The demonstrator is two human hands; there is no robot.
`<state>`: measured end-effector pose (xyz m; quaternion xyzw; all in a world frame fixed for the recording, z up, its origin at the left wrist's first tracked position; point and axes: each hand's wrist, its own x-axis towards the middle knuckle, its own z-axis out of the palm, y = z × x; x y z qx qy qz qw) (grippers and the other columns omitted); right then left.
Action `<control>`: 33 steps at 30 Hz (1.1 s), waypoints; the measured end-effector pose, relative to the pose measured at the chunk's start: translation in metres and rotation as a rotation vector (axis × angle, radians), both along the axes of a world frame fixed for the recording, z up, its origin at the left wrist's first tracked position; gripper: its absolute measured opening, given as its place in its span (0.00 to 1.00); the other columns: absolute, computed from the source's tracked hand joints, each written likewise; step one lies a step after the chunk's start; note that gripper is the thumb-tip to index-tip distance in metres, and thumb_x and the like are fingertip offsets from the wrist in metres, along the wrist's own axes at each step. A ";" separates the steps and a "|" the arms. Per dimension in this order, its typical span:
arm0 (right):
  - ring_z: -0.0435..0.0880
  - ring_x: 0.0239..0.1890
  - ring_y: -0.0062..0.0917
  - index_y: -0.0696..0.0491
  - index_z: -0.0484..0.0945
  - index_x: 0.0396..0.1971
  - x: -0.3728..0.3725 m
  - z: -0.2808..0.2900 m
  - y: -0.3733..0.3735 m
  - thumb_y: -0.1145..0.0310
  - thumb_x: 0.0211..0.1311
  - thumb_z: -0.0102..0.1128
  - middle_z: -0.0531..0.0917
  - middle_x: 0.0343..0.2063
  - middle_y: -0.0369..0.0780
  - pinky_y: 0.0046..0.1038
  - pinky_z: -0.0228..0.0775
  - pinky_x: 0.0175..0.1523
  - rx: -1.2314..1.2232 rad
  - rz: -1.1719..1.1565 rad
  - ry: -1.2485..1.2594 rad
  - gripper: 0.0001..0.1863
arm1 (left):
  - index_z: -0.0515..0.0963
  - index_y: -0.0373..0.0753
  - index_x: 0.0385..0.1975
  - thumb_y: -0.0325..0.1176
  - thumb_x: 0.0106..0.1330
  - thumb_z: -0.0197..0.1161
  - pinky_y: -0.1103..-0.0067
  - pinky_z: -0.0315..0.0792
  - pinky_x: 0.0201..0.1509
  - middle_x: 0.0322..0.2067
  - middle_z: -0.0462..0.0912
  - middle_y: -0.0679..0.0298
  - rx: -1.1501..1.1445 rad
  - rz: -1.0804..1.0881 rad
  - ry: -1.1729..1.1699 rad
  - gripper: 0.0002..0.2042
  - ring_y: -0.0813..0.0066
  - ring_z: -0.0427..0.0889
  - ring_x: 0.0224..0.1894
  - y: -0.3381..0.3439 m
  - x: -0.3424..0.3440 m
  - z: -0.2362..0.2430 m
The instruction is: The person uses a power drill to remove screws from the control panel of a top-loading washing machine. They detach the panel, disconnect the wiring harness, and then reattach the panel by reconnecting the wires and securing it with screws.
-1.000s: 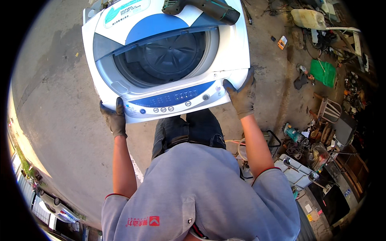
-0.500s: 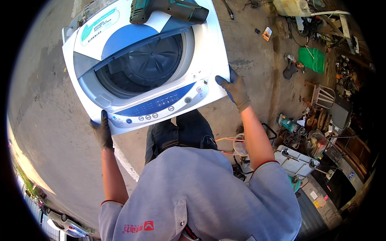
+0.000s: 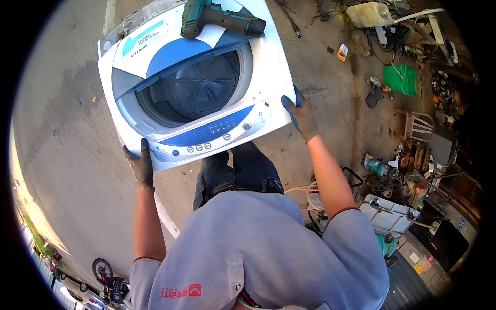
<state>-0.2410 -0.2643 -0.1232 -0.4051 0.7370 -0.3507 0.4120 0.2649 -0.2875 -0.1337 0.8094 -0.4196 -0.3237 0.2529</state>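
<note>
A white and blue top-loading washing machine [image 3: 268,67] stands in front of me, turned at a slant. Its lid is folded back, and the dark round tub [image 3: 199,85] shows inside. My left hand [image 3: 140,165], in a dark glove, grips the near left corner beside the control panel [image 3: 206,135]. At the near right corner, my gloved right hand [image 3: 303,119] has its thumb on the top edge and its other fingers over the side, partly hidden. On the machine's far top lies a teal and black cordless power tool [image 3: 227,21], touched by neither hand.
On the ground to the right are a green plastic container [image 3: 400,80], a wooden chair [image 3: 417,125], a teal power tool [image 3: 377,165] and a grey wheeled base [image 3: 388,214]. Hoses [image 3: 305,191] lie near my right leg. A motorcycle [image 3: 103,271] is at the lower left.
The washing machine's left side and my left hand have shifted right in the view, the machine turning slightly. Both hands keep their hold. The motorcycle has come into view.
</note>
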 end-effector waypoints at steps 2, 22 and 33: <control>0.82 0.49 0.31 0.59 0.65 0.65 0.008 -0.007 0.007 0.57 0.63 0.65 0.81 0.51 0.48 0.29 0.73 0.54 -0.008 -0.058 0.043 0.36 | 0.47 0.30 0.72 0.62 0.62 0.63 0.65 0.56 0.72 0.67 0.59 0.39 -0.001 -0.018 0.006 0.51 0.49 0.61 0.70 -0.004 0.004 0.002; 0.84 0.50 0.41 0.62 0.76 0.55 -0.098 -0.087 0.331 0.49 0.58 0.63 0.84 0.47 0.53 0.35 0.73 0.57 0.527 -0.741 0.050 0.34 | 0.72 0.30 0.57 0.27 0.70 0.59 0.71 0.70 0.60 0.55 0.77 0.54 -0.427 -0.833 0.268 0.18 0.64 0.77 0.55 -0.002 -0.297 0.100; 0.82 0.26 0.23 0.60 0.81 0.40 -0.266 -0.111 0.408 0.57 0.60 0.65 0.85 0.26 0.41 0.28 0.73 0.34 0.303 -1.018 -0.281 0.20 | 0.78 0.35 0.49 0.27 0.62 0.66 0.74 0.79 0.41 0.58 0.74 0.56 -0.010 -1.307 0.343 0.15 0.71 0.85 0.38 0.037 -0.635 0.123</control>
